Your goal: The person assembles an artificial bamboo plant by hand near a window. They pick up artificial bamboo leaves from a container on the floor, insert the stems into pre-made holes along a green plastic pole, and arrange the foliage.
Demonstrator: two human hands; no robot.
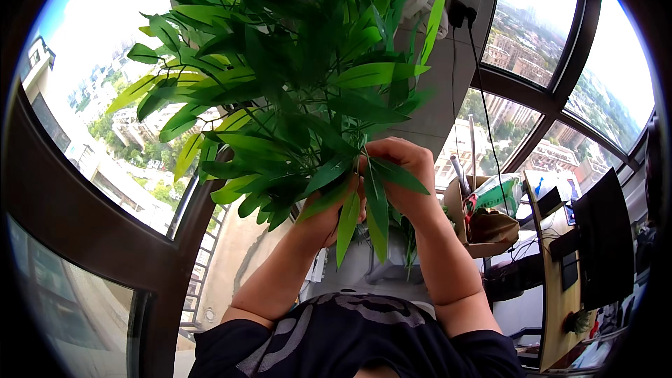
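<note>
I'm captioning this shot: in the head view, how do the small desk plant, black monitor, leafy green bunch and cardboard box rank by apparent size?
1. Leafy green bunch, enlarged by nearness
2. Black monitor
3. Cardboard box
4. Small desk plant

Leaves (280,91) look smooth, the shirt (350,339) matt cloth.

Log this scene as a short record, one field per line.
Plant: leafy, green, before the person
Left hand: beneath lower leaves, partly hidden
Right hand: fingers curled at lower stems, fingertips partly hidden
Left side: dark-framed window
Right side: open box, desk, black monitor
</note>
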